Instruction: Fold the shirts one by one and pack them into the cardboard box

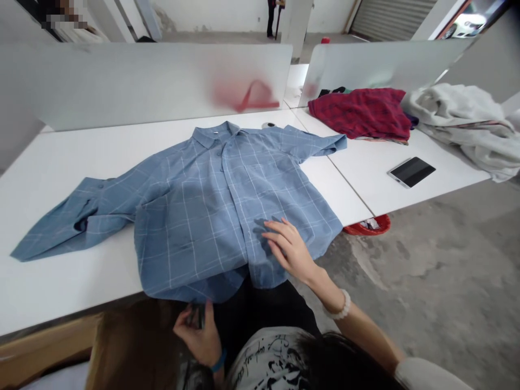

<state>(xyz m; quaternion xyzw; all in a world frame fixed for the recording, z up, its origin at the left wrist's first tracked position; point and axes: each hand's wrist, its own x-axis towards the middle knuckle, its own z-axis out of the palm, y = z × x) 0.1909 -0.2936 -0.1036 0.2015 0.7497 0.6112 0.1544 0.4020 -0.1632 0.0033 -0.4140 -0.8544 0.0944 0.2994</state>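
Observation:
A blue shirt (203, 200) with a white check lies front up on a white table (49, 303), its collar at the far side and its hem over the near edge. One sleeve stretches out to the left; the other points right and looks folded. My right hand (292, 252), fingers apart, is over the lower front of the shirt, casting a shadow on it. Below the hem, my left hand (200, 337) has curled fingers around something small and dark that I cannot make out. Whether it touches the cloth is unclear.
A red checked garment pile (361, 114), a bundled white cloth (459, 119) and a phone (412, 172) lie on the right. Frosted panels (162, 81) border the far side. A red basket (368, 225) stands below the table, and a cardboard box (52, 341) is at lower left.

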